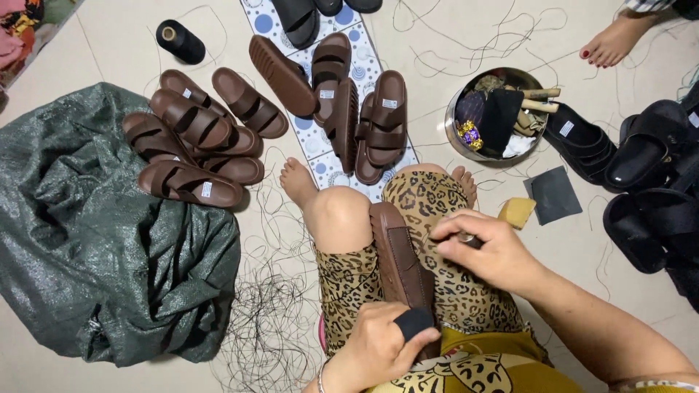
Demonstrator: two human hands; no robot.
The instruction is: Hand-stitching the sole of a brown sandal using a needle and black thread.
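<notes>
I see a brown sandal (399, 256) lying lengthwise on my lap between my hands, my left hand (378, 348) gripping its near end with a black-capped thumb, my right hand (489, 251) pinching a small metal tool (467, 239) beside its strap.

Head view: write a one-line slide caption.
Seated on the floor, left hand steadies a brown sandal on the lap; right hand grips a small tool beside brown sandals.

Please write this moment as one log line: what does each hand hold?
left hand: grips brown sandal on lap | right hand: pinches small metal tool at sandal edge | nearby: metal bowl, loose threads
</notes>
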